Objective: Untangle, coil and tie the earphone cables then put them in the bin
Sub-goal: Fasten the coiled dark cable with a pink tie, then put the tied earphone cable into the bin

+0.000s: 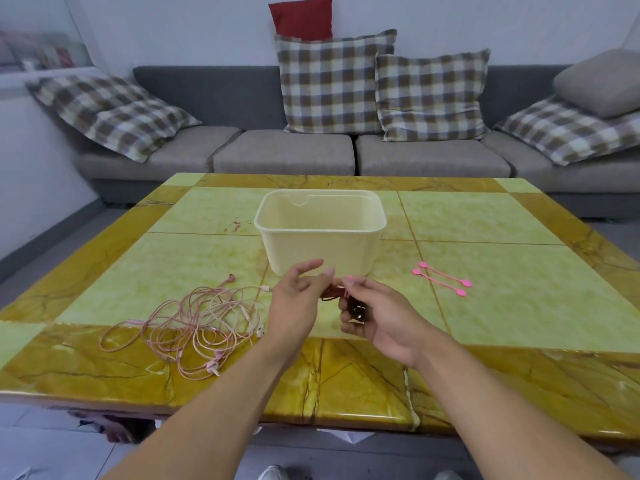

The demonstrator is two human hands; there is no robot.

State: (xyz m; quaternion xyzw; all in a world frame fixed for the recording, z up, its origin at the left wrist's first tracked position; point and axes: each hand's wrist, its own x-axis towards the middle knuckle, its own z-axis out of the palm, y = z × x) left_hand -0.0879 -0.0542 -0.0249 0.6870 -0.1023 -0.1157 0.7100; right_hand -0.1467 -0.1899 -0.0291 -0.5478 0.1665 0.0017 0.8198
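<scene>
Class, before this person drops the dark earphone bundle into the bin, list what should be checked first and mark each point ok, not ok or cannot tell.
1. Dark cable bundle held securely: ok, right hand grips it, left hand pinches at its top.
2. Bundle fully coiled: cannot tell, fingers hide most of it.
3. Pink tie fastened round the bundle: cannot tell, only a pink tip shows.
4. Bin upright, open, right behind the hands: ok.
5. Spare pink ties available on the table: ok, two lie to the right.
6. Pink cables untangled: not ok, loose heap.
</scene>
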